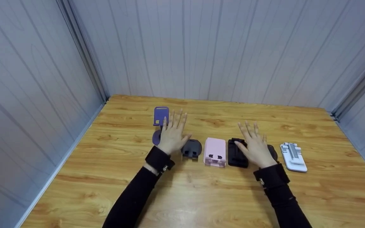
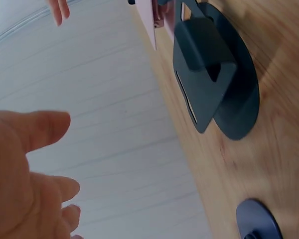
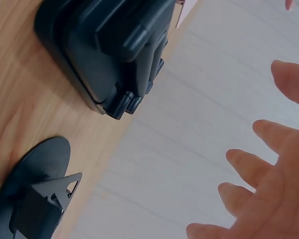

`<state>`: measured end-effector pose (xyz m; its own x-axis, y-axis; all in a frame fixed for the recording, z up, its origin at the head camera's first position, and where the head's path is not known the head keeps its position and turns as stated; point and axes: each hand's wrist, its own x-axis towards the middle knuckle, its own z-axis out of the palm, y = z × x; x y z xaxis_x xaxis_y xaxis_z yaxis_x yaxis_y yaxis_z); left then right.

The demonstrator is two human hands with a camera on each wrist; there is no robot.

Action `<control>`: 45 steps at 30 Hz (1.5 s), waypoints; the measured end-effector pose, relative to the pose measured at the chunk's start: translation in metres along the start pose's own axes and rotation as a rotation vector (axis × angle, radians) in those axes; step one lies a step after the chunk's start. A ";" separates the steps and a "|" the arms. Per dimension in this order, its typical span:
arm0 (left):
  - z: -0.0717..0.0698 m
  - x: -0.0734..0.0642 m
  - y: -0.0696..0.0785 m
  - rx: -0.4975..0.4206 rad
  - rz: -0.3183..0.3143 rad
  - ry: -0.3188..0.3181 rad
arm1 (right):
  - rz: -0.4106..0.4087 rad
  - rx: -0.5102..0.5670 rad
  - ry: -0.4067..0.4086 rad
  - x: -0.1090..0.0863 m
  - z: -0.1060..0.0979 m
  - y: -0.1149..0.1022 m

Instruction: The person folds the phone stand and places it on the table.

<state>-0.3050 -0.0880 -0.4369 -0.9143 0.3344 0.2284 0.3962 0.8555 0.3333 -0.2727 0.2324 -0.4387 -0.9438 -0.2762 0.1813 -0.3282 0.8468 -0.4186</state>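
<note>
My left hand (image 1: pixel 173 136), fingers spread and straight, hovers palm down between a purple phone stand (image 1: pixel 161 114) and a dark round-based phone stand (image 1: pixel 191 147). It overlaps part of the purple one, which stands unfolded. On the other side my right hand (image 1: pixel 256 148) is spread the same way, holding nothing. Beside its thumb lies a black folded phone stand (image 1: pixel 238 155), also large in the right wrist view. A second black round-based stand (image 3: pixel 37 199) is mostly covered by that hand in the head view. A pink phone stand (image 1: pixel 215 151) sits between the hands.
A white folded phone stand (image 1: pixel 293 157) lies at the right end of the row. The wooden table (image 1: pixel 198 196) is bounded by a pale panel wall (image 1: pixel 198 50) behind and by panels on both sides.
</note>
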 end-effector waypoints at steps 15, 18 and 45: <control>-0.012 0.005 -0.020 0.024 -0.136 -0.073 | 0.068 -0.023 -0.043 -0.001 -0.003 0.007; -0.017 0.005 -0.029 0.010 -0.166 -0.053 | 0.064 -0.023 -0.039 -0.001 -0.003 0.008; -0.023 0.007 -0.101 -0.620 -0.295 0.112 | 0.070 -0.005 -0.047 -0.003 -0.004 0.005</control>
<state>-0.3497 -0.1810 -0.4475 -0.9903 0.0508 0.1297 0.1374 0.5098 0.8492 -0.2716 0.2393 -0.4381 -0.9652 -0.2376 0.1095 -0.2616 0.8669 -0.4243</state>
